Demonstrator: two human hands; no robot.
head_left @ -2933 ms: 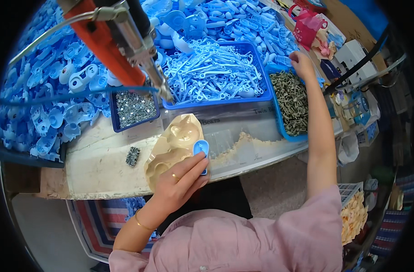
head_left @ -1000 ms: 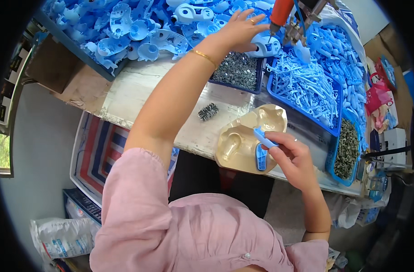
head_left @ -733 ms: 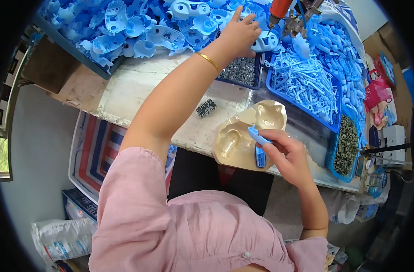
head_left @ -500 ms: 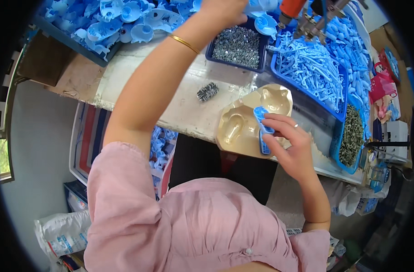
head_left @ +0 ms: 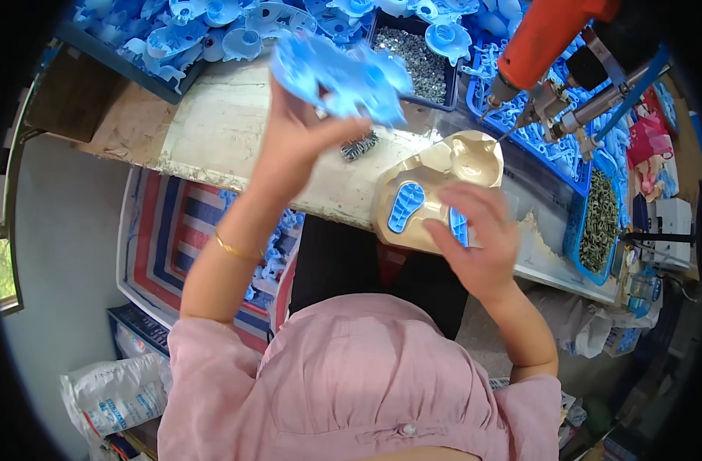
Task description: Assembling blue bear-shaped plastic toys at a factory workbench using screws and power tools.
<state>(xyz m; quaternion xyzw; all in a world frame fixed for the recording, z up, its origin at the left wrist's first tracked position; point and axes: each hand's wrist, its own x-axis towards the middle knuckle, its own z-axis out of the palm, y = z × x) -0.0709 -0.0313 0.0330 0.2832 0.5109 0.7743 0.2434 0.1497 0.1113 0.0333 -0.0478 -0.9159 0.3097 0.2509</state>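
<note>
My left hand (head_left: 285, 154) is raised over the table's middle, closed round a light blue plastic shell part (head_left: 343, 77) with openings in it; motion smears the part. A tan moulded block (head_left: 431, 160) with shaped hollows lies at the table's near edge. In its left hollow rests a blue foot-shaped piece (head_left: 406, 207) with ribs. My right hand (head_left: 485, 238) hovers at the block's right side, thumb and fingers apart. Just beyond the thumb, a second blue ribbed piece (head_left: 459, 227) shows in the block, partly hidden by that hand.
An orange power tool (head_left: 554, 42) hangs at the upper right. Blue shells (head_left: 189, 42) are heaped at the far left. A tray of small metal parts (head_left: 416, 58), a blue tray of blue pieces (head_left: 512, 146) and a basket of screws (head_left: 597, 230) stand beyond. Some screws (head_left: 358, 146) lie behind the block.
My left hand has come back from the far heap with the shell part. The blue pieces from my right hand now lie in the block, and its fingers have spread. The orange tool appears lower.
</note>
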